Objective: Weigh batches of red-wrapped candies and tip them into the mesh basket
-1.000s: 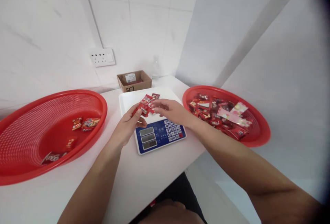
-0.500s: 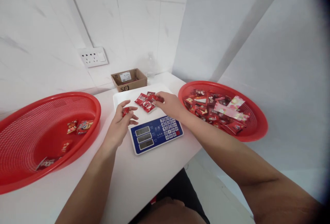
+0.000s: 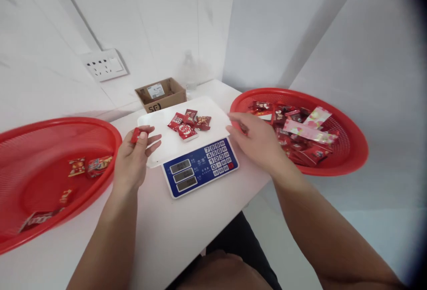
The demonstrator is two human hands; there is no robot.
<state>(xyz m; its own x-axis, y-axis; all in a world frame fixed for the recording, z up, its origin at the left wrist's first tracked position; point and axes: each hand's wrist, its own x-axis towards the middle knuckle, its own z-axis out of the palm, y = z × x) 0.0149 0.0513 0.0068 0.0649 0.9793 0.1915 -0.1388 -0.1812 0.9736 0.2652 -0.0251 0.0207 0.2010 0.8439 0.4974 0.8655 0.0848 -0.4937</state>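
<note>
Pinched in my left hand (image 3: 131,154) is a small red candy packet (image 3: 139,134), held at the left edge of the scale's white pan (image 3: 160,143). Several red candy packets (image 3: 187,130) lie in a loose cluster on that pan. Below them is the scale's blue panel (image 3: 202,165) with its displays and keys. My right hand (image 3: 255,141) hovers between the pan and the right red basket (image 3: 353,165), fingers apart with nothing visible in them. Many red packets and pink flowered strips (image 3: 308,135) fill that basket.
At the left stands another red basket (image 3: 106,132) with a few packets at its bottom. A cardboard box (image 3: 168,99) is behind the scale, near a clear plastic bottle (image 3: 189,70). A socket plate (image 3: 105,65) is on the tiled wall.
My right hand has let go of a packet on the pan and moved right towards the full basket. My left hand, still holding its packet, has drawn left. The view has shifted slightly.
</note>
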